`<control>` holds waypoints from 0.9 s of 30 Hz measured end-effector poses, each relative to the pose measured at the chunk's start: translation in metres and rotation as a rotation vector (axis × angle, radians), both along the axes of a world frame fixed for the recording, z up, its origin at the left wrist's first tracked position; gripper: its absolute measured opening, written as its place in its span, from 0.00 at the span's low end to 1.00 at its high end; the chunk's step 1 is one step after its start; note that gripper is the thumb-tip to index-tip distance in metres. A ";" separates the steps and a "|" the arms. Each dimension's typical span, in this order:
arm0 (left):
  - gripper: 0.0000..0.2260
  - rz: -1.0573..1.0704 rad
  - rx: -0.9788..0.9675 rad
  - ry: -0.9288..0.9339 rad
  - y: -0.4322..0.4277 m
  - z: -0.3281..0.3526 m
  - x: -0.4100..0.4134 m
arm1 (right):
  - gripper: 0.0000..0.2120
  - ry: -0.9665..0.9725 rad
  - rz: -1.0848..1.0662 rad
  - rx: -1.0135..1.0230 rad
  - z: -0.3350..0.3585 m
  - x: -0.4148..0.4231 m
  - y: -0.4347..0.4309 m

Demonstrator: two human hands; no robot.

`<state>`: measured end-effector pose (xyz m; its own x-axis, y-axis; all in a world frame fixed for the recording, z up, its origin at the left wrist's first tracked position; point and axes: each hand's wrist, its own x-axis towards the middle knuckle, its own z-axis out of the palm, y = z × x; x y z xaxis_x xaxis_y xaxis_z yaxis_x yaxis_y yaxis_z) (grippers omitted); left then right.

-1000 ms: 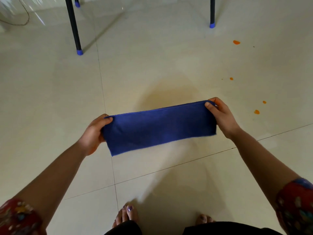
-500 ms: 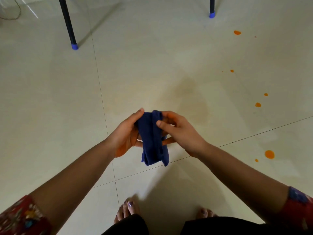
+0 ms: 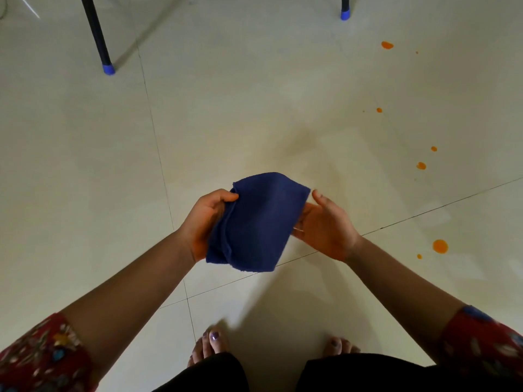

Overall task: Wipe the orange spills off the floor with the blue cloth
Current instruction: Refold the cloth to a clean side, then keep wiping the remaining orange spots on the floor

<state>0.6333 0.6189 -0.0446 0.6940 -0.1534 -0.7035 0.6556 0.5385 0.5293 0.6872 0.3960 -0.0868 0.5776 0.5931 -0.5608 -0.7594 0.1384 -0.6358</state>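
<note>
Above the pale tiled floor point(image 3: 85, 165), the blue cloth point(image 3: 254, 222) is held off the ground between both hands, folded into a thick pad. The left hand point(image 3: 203, 219) grips its left edge, with the thumb curled over the top and the fingers tucked beneath. The right hand point(image 3: 325, 224) lies open, palm turned up and toward the cloth. Its thumb is straight, just beside the cloth's far right corner, and its fingers reach under the cloth's right side, where they are mostly hidden. The orange spills point(image 3: 440, 246) dot the floor to the right, well apart from the cloth, the largest one near the right forearm. A dark table leg point(image 3: 97, 35) with a blue cap stands at the far left. Bare feet point(image 3: 210, 346) show at the bottom edge.
</note>
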 end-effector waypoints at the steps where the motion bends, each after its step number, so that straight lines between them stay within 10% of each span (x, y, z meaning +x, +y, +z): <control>1: 0.13 0.000 -0.008 0.006 -0.001 0.000 0.002 | 0.35 0.002 0.008 0.042 0.001 -0.001 0.000; 12: 0.26 -0.568 0.236 -0.160 -0.036 -0.026 0.047 | 0.16 -0.075 -0.118 -0.384 0.064 -0.004 -0.072; 27: 0.09 -0.708 0.456 -0.404 -0.112 -0.024 0.069 | 0.15 -0.500 -0.503 -1.187 0.114 -0.015 -0.181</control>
